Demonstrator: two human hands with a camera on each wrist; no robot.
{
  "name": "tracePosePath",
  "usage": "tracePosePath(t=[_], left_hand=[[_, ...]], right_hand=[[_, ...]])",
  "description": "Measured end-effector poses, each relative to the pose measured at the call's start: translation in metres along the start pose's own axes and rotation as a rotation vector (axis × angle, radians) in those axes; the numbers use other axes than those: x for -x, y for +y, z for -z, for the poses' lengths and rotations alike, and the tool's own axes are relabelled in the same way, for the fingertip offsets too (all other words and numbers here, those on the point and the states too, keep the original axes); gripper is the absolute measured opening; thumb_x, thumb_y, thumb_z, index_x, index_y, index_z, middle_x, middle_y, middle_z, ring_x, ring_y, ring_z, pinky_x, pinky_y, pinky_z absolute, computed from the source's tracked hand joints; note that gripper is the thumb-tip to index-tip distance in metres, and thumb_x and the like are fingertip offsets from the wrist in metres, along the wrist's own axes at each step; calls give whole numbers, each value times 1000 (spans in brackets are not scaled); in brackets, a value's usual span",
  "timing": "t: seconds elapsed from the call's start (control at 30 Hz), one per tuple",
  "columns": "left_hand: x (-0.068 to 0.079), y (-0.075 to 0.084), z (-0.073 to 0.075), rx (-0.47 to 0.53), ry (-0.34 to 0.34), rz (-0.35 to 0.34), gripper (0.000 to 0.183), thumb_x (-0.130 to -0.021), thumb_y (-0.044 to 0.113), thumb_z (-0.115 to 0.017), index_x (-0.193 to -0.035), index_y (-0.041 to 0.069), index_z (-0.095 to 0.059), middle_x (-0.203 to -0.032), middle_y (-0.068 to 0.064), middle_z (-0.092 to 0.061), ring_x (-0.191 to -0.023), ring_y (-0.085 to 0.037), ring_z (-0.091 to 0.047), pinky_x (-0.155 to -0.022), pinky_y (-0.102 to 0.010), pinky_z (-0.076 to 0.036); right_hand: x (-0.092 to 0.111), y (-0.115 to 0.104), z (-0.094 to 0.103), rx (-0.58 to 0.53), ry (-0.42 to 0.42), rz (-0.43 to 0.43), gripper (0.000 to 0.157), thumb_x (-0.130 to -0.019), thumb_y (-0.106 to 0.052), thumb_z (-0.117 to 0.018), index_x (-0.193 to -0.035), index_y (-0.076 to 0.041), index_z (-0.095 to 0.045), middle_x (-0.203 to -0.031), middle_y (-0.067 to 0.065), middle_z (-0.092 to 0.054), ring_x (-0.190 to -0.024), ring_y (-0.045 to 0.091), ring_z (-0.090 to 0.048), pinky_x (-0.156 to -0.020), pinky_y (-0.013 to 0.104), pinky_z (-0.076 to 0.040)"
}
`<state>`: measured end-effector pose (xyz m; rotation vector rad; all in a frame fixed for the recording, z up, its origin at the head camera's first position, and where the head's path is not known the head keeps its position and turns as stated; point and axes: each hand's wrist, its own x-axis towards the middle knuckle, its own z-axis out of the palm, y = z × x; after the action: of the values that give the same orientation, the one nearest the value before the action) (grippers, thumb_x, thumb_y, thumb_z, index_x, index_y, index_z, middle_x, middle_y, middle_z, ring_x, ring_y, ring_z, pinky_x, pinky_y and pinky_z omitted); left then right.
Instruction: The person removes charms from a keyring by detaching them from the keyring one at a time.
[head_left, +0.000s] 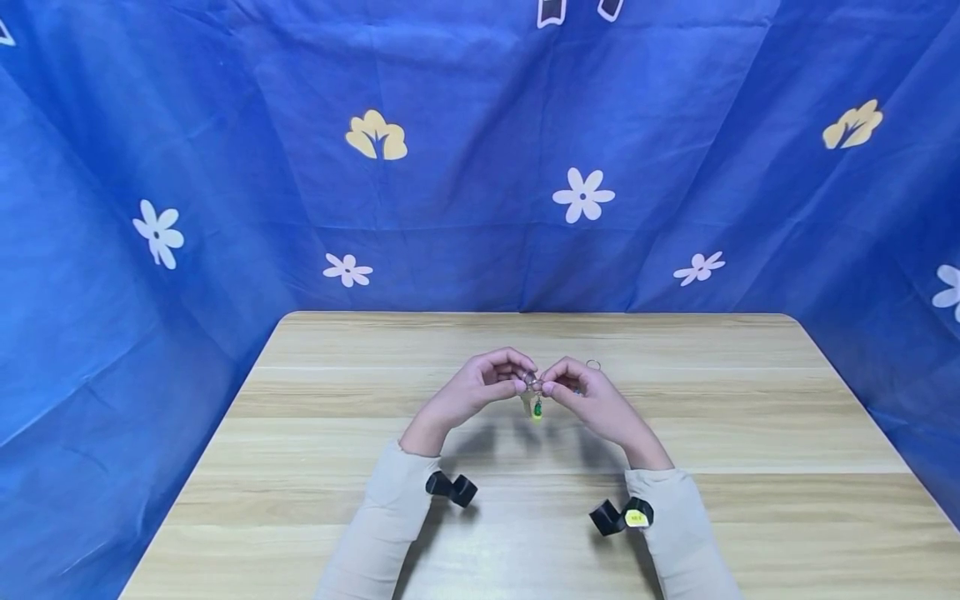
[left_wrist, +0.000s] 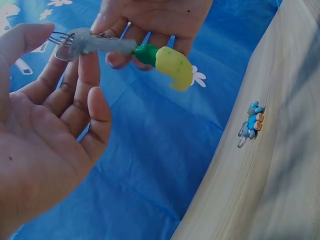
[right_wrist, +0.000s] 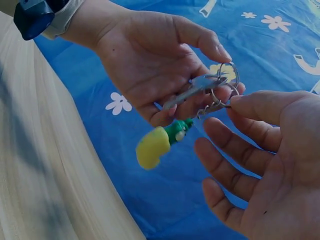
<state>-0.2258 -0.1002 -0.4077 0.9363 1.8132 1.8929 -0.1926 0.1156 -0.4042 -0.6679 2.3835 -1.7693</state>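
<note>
In the head view, my left hand (head_left: 478, 387) and right hand (head_left: 596, 400) meet above the middle of the table. My left thumb and fingers pinch a metal key ring (right_wrist: 237, 74), from which a silver key (right_wrist: 187, 95) hangs. Facing it, the right thumb and index finger pinch a second ring, which overlaps the first in the right wrist view. By a short chain (right_wrist: 202, 111), a small green and yellow charm (right_wrist: 153, 148) dangles from this second ring. The other right fingers are loosely bent below. I cannot tell whether the two rings are linked.
A small grey and blue figure charm (left_wrist: 254, 122) with its own ring lies on the wooden table (head_left: 337, 517), partly behind my right hand in the head view. Blue cloth (head_left: 465, 192) with flowers and trees stands around the back and sides. Each sleeve carries a black wrist mount (head_left: 452, 489).
</note>
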Motion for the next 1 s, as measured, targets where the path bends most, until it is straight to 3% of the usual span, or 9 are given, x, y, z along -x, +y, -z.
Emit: tracePosePath(t=[0.37,0.6,1.0], left_hand=[[-1,2,-2,-22,45,34,34,-89,2,-57,-119,-14,-51,-97,6,-64,-90,-6,-61,-84,-21,-51],[-2,1,-2,-8,70,44,36,-88,1,-57,-120,-15,-50,-99,5,-63,-92,-5,-63,-86,-21,-52],[-4,-1,-2,-36,68,75,35,-89,2,-58,-121,-12,-53,-99,5,-63,-91,-5,-62,-85,-21,-52]], right_hand=[[2,-1,0,-102,-8,4,14,-98,-6,-52,-103,7,-54,-104,19,-61,-92,7,-64,-88,24,-52],[1,-4,-2,-96,32,-49,13,-98,-7,-49,-102,6,-52,-101,11,-61,-92,5,-64,-87,22,-51],[2,-5,-3,-51,-32,-15,10,-99,-7,-48,-101,3,-49,-97,4,-56,-96,19,-58,-86,27,-47]])
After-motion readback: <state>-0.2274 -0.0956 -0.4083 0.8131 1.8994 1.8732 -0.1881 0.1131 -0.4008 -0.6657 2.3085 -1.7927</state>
